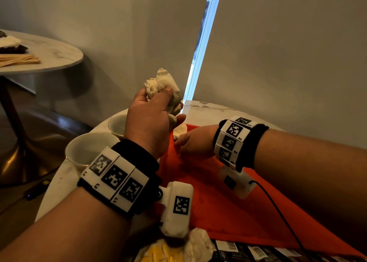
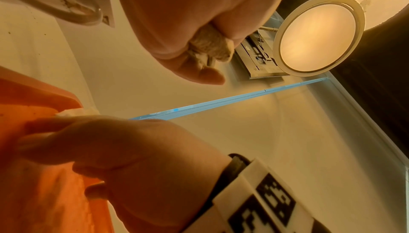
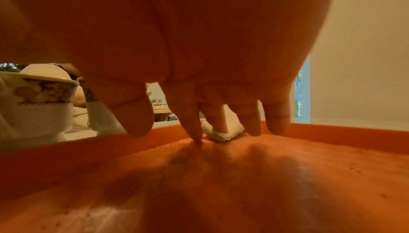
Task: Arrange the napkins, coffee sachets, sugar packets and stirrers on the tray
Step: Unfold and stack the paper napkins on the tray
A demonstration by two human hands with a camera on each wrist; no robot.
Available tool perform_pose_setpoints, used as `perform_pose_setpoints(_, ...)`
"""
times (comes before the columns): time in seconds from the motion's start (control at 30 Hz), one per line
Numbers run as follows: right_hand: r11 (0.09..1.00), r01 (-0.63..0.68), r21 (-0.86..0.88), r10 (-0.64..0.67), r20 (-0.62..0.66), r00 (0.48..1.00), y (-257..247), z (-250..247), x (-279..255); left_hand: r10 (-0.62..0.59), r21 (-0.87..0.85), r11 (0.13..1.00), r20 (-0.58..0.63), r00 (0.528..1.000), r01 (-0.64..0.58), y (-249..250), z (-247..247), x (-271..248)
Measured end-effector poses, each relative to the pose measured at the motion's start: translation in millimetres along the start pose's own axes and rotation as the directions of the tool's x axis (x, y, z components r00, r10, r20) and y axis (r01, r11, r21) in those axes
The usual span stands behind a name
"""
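My left hand [image 1: 156, 110] is raised above the table's far left side and grips a crumpled white napkin [image 1: 162, 87]; the left wrist view shows the napkin [image 2: 210, 48] bunched in the fist. My right hand [image 1: 188, 142] reaches to the far left corner of the orange tray [image 1: 218, 192], fingers pointing down. Its fingertips [image 3: 254, 124] rest on the tray floor against a second crumpled napkin [image 3: 221, 134] in that corner. Near the front edge lie dark coffee sachets [image 1: 248, 251], yellow sugar packets [image 1: 158, 253] and another crumpled napkin [image 1: 198, 244].
Two white cups [image 1: 89, 148] [image 1: 117, 124] stand on the marble table left of the tray. A second round table [image 1: 59, 53] at the far left carries wooden stirrers [image 1: 19, 60]. A wall stands close behind the tray.
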State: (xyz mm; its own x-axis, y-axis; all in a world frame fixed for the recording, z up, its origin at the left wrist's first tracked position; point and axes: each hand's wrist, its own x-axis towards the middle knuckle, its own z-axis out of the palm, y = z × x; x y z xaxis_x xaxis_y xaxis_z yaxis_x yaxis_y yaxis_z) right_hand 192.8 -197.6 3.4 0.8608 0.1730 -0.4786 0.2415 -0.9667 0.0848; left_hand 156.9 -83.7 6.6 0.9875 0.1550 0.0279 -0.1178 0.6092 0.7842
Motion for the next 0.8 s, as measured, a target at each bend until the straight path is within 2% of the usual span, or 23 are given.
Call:
perform_pose_setpoints(0.07,0.997,0.059,0.056,-0.056,-0.046,0.997,0.7,-3.4,-6.2,0.009,0.007,1.0,0.002,1.0,-0.009,0.9,-1.0,-0.1)
perform_pose_setpoints(0.17,0.981,0.142,0.132,-0.108,-0.239,0.965,12.3,-7.5,-5.1,0.008,-0.01,1.0,0.024,1.0,-0.008,-0.2,-2.0,1.1)
perform_pose_setpoints(0.3,0.924,0.247,0.292,-0.059,-0.529,0.847,32.3,-24.2,-6.7,-0.006,-0.006,1.0,0.056,0.998,0.006,-2.3,-0.1,1.6)
perform_pose_setpoints(0.33,0.881,0.293,0.371,-0.023,-0.587,0.81,36.0,-28.4,-8.8,-0.015,0.0,1.0,0.064,0.998,0.015,-2.9,0.4,1.3)
perform_pose_setpoints(0.43,0.672,0.475,0.568,0.102,-0.707,0.7,41.9,-38.8,-15.3,-0.029,0.054,0.998,0.082,0.996,0.025,-5.7,0.0,1.5)
perform_pose_setpoints(0.47,0.602,0.525,0.601,0.119,-0.718,0.686,41.7,-41.5,-17.9,-0.037,0.072,0.997,0.094,0.995,0.031,-6.6,0.1,1.5)
perform_pose_setpoints(0.53,0.467,0.583,0.664,0.094,-0.693,0.714,39.8,-45.2,-20.5,-0.051,0.109,0.993,0.119,0.992,0.038,-7.6,0.8,-0.2)
perform_pose_setpoints(0.6,0.383,0.6,0.703,0.015,-0.654,0.756,37.4,-46.3,-21.1,-0.058,0.138,0.99,0.142,0.988,0.038,-9.4,0.3,0.0)
perform_pose_setpoints(0.67,0.386,0.596,0.704,-0.032,-0.635,0.772,35.7,-44.4,-19.3,-0.068,0.152,0.987,0.154,0.986,0.045,-11.1,0.3,0.8)
perform_pose_setpoints(0.8,0.407,0.601,0.688,-0.019,-0.652,0.758,33.2,-42.6,-19.6,-0.075,0.172,0.984,0.155,0.985,0.048,-13.4,-0.5,2.0)
